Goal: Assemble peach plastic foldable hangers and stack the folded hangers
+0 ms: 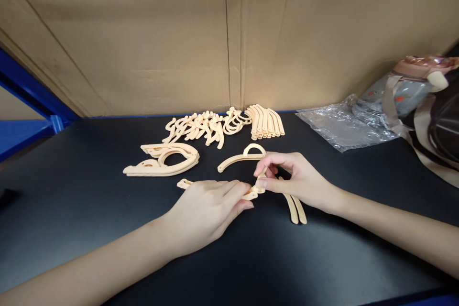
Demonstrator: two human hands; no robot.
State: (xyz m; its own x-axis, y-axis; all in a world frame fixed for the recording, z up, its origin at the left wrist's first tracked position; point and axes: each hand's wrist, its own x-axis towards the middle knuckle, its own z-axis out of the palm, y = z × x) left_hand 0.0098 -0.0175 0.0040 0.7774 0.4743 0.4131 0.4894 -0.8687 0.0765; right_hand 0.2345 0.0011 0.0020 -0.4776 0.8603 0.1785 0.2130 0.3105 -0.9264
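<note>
My left hand [211,208] lies palm down over a cream plastic hanger arm [184,183], whose far end sticks out on the left. Its fingers are closed round the piece near the middle of the black table. My right hand [296,177] pinches a small cream hanger part [261,178] against the arm's right end; the fingers partly hide it. Just behind the hands rests a loose curved hanger arm [233,160] with a half-ring hook part [254,148] beside it. Two slim curved strips [294,208] lie below my right hand.
Folded hangers [172,167] lie stacked at left. Toward the back are a heap of hook parts [201,126] and a neat row of curved arms [267,122]. A clear plastic bag [344,124] and a water bottle [401,91] with a strap are at right. Cardboard [161,33] stands behind.
</note>
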